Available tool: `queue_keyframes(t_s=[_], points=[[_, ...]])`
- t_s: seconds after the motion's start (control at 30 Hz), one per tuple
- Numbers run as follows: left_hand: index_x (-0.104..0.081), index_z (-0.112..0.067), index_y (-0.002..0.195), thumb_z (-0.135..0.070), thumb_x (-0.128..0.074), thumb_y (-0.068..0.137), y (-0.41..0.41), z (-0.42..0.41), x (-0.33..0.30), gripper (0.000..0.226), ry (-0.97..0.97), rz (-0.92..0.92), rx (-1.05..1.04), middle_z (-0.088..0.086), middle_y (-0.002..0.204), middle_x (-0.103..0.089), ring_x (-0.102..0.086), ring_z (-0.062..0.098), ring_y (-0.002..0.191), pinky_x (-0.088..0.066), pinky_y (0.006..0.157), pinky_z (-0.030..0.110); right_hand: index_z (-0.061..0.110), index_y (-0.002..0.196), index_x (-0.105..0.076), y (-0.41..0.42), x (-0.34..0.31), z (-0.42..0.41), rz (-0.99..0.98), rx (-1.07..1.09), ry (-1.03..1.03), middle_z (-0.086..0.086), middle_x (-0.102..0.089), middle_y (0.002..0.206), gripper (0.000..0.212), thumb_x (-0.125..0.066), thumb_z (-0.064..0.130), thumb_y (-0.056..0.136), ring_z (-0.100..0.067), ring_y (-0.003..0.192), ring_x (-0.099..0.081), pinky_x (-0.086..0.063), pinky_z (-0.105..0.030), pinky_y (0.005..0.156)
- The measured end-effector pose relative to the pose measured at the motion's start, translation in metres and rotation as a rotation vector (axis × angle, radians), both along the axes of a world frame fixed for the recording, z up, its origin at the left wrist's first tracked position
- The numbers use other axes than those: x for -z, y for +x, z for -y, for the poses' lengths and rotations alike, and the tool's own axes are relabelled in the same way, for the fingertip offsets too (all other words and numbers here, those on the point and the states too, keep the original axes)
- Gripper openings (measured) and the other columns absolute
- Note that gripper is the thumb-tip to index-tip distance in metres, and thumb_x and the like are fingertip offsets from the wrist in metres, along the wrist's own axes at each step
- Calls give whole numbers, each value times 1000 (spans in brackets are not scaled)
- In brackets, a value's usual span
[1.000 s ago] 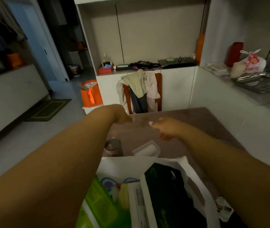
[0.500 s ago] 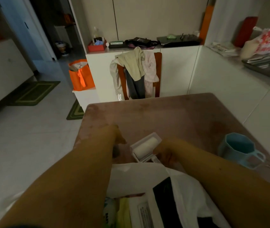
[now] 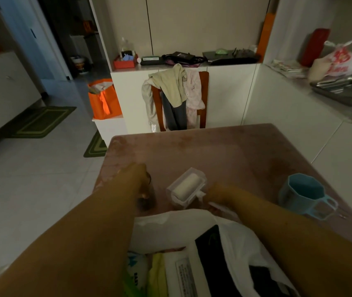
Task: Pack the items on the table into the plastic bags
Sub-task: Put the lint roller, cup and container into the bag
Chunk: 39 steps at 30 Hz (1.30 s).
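Observation:
On the pink table (image 3: 213,151) stand a small dark glass (image 3: 149,200), a white lint roller in a clear case (image 3: 186,187) and a blue mug (image 3: 305,194). My left hand (image 3: 135,175) comes down over the glass, fingers curled round its top. My right hand (image 3: 219,194) grips the roller's white handle at the case's near end. A white plastic bag (image 3: 179,224) lies open at the table's near edge, between my forearms. It holds a black packet, a white box and green and yellow items.
Behind the table's far edge stands a wooden chair (image 3: 203,99) draped with clothes. A white counter on the right carries a metal tray (image 3: 342,91) and a knotted bag. An orange bag (image 3: 103,101) sits on a low white box at the left, beside tiled floor.
Both hands have dropped from mid-air above the table onto it, the left onto the glass, the right onto the roller's handle. The view has tilted down, and the blue mug has come into view.

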<state>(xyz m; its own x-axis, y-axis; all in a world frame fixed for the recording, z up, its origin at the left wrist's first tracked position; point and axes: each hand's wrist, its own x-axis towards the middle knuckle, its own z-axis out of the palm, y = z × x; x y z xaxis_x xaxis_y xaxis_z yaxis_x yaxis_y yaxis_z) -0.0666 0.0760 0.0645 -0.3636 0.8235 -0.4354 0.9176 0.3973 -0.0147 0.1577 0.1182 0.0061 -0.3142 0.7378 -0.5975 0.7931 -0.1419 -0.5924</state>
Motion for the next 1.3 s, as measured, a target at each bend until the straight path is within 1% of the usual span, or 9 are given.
queue_keyframes(t_s=[0.07, 0.17, 0.33, 0.5, 0.8, 0.93, 1.1, 1.2, 1.3], points=[[-49, -15, 127, -29, -84, 62, 0, 1, -8, 75, 44, 33, -19, 9, 124, -53, -52, 31, 113, -45, 98, 44, 12, 80, -59, 7, -15, -6, -25, 44, 17, -6, -62, 87, 12, -62, 17, 90, -21, 76, -61, -51, -29, 62], [-57, -17, 119, -35, -86, 57, 1, 3, -40, 70, 201, 90, -46, 6, 109, -57, -56, 26, 101, -50, 93, 42, 8, 81, -63, 16, -41, -6, -177, 187, -22, -13, -66, 84, 16, -60, 19, 92, -23, 72, -63, -56, -39, 74], [-49, -13, 131, -35, -79, 71, 22, 33, -114, 71, 411, 222, -82, 13, 129, -53, -53, 32, 112, -49, 95, 40, 6, 91, -62, 28, -108, 13, -535, 359, -17, -12, -63, 77, 20, -55, 23, 95, -17, 62, -58, -51, -24, 46], [-48, -16, 128, -27, -82, 68, 56, 106, -173, 70, 538, 398, -132, 10, 123, -56, -57, 33, 104, -53, 89, 44, 5, 93, -61, 44, -194, 69, -715, 334, 70, -8, -64, 79, 24, -57, 29, 93, -15, 66, -60, -52, -19, 43], [-52, -18, 119, -44, -81, 63, 104, 251, -173, 68, 510, 74, -161, 3, 113, -59, -58, 23, 98, -47, 77, 33, 4, 92, -59, 54, -288, 214, -918, 45, 38, -5, -61, 65, 28, -50, 30, 96, -8, 47, -60, -53, -18, 47], [-43, -17, 126, -59, -73, 65, 126, 262, -114, 80, 630, -14, -227, 7, 121, -51, -57, 25, 103, -50, 78, 33, 1, 100, -57, 44, -287, 261, -973, 7, 31, -7, -59, 69, 28, -51, 28, 96, -12, 54, -58, -52, -20, 46], [-49, -15, 124, -62, -45, 84, 130, 272, -86, 62, 666, -191, -109, 9, 124, -55, -47, 28, 116, -43, 92, 38, 5, 87, -59, 33, -259, 299, -977, 34, 3, -7, -55, 66, 24, -48, 23, 98, -13, 54, -52, -48, -18, 51], [-60, -12, 111, -43, -44, 90, 116, 289, -112, 40, 877, -461, -26, 10, 115, -59, -49, 30, 108, -39, 88, 37, 4, 96, -64, 26, -230, 304, -982, 129, 97, -7, -62, 72, 21, -55, 23, 95, -16, 64, -57, -50, -27, 67], [-54, -6, 114, -40, -63, 81, 100, 315, -136, 48, 1115, -493, -304, 19, 120, -54, -46, 37, 111, -40, 86, 41, 5, 97, -66, 25, -206, 297, -950, 188, 137, -8, -64, 77, 19, -55, 21, 95, -19, 72, -58, -51, -35, 81]])
